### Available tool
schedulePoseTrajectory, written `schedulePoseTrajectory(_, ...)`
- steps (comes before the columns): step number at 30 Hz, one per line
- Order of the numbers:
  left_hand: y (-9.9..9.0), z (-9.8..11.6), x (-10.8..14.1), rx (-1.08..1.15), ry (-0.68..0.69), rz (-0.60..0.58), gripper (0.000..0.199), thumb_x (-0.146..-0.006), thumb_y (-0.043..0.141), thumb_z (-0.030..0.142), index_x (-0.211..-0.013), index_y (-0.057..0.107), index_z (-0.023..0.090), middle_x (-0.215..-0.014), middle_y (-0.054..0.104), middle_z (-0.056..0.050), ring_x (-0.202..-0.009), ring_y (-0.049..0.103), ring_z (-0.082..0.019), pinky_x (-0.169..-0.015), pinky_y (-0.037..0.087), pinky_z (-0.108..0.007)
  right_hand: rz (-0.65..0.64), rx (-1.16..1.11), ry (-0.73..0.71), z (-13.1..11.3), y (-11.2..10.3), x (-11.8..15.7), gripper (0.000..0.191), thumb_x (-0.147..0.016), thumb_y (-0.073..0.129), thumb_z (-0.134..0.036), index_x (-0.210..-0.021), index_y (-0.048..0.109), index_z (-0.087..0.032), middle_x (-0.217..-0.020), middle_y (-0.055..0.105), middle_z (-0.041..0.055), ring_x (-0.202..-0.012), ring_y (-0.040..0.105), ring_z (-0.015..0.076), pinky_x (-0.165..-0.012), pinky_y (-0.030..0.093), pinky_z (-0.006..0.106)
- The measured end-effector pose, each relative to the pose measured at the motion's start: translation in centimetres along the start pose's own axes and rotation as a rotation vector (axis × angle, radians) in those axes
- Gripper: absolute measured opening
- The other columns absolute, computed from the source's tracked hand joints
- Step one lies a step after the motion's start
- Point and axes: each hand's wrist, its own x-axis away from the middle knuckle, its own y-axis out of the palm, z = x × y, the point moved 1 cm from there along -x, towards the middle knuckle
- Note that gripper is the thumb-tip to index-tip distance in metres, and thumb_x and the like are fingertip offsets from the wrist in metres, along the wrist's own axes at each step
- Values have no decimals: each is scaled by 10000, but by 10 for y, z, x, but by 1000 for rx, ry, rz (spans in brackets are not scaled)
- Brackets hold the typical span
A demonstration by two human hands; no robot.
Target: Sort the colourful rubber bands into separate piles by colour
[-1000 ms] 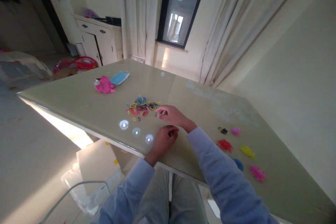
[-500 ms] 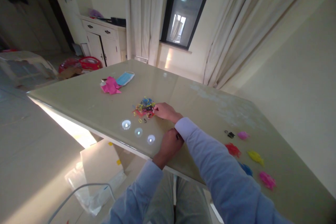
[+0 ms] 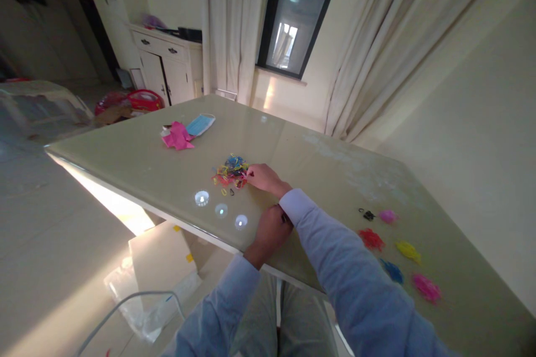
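Note:
A mixed pile of small coloured bands (image 3: 231, 171) lies on the table (image 3: 293, 150). At its right edge, my right hand (image 3: 264, 178) has its fingertips pinched together; what they hold, if anything, is too small to make out. My left hand (image 3: 273, 228) rests near the table's front edge, under my right forearm, its fingers curled in beside the right cuff and partly hidden. On the right side are separate small heaps: black (image 3: 368, 215), light pink (image 3: 388, 216), red (image 3: 371, 239), yellow (image 3: 407, 251), blue (image 3: 392, 271) and bright pink (image 3: 426, 288).
A crumpled pink piece (image 3: 178, 136) and a blue face mask (image 3: 200, 125) lie toward the far left of the table. Below the front edge, a cardboard piece (image 3: 157, 259) and clear plastic sit on the floor. A white cabinet (image 3: 176, 70) stands behind.

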Motion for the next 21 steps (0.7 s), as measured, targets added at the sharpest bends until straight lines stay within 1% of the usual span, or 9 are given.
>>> schedulePoseTrajectory(5, -1, 0, 1, -2, -6, -4, 216, -761, 510, 130, -801, 722, 137, -860, 743, -128, -767, 675, -209, -686, 448, -273, 19, -32, 9, 0, -1, 1, 209, -878, 579, -230, -954, 772, -203, -1010, 764, 83, -911, 689, 198, -719, 438, 228)
schedulePoseTrajectory(9, -1, -1, 0, 31, 20, 2, 215, -748, 516, 119, -797, 725, 129, -884, 748, -139, -791, 683, -218, -685, 443, -274, 25, -66, 10, -2, 0, -1, 176, -859, 608, -220, -908, 777, -210, -980, 766, 79, -901, 686, 201, -731, 436, 234)
schedulePoseTrajectory(13, -1, -1, 1, 8, 25, 8, 213, -743, 517, 125, -781, 727, 125, -850, 744, -142, -754, 676, -220, -655, 421, -280, 48, -125, 17, 1, 3, 1, 172, -853, 599, -199, -880, 769, -202, -950, 764, 85, -864, 681, 205, -716, 428, 248)
schedulePoseTrajectory(17, -2, 0, 1, -16, 35, 1, 205, -735, 523, 130, -756, 726, 141, -802, 736, -119, -711, 654, -206, -631, 396, -277, 101, -235, 26, 8, 6, 3, 173, -851, 586, -179, -856, 759, -184, -907, 756, 84, -829, 662, 192, -717, 415, 249)
schedulePoseTrajectory(21, -1, 0, 0, 16, 61, 17, 190, -742, 529, 135, -753, 719, 149, -791, 727, -98, -705, 637, -192, -627, 386, -266, 151, -408, 41, 15, 8, 2, 168, -840, 568, -167, -757, 714, -162, -793, 721, 60, -719, 619, 156, -661, 397, 242)
